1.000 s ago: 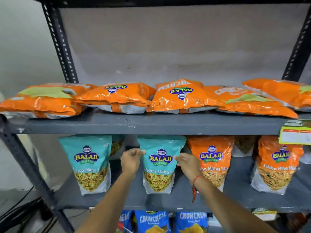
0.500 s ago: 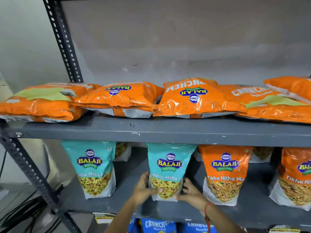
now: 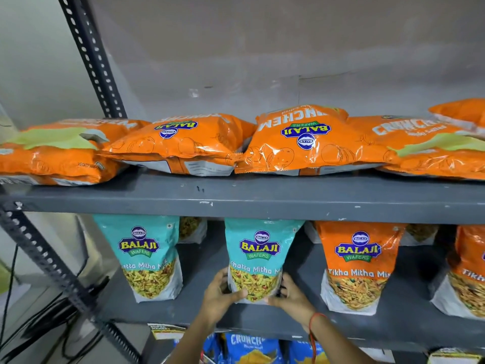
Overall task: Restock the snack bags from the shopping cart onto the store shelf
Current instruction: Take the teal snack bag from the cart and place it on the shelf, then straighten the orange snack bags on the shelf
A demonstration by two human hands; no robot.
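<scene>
My left hand and right hand grasp the teal bag upright on the grey middle shelf; bare wall behind.

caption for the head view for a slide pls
Both hands, left and right, steady an upright teal bag on the middle shelf, below flat orange bags.

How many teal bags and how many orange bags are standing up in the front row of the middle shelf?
Teal: 2, the left teal bag and the middle teal bag.
Orange: 2, the whole orange bag and the cut-off orange bag at the right edge.
Total: 4
</scene>
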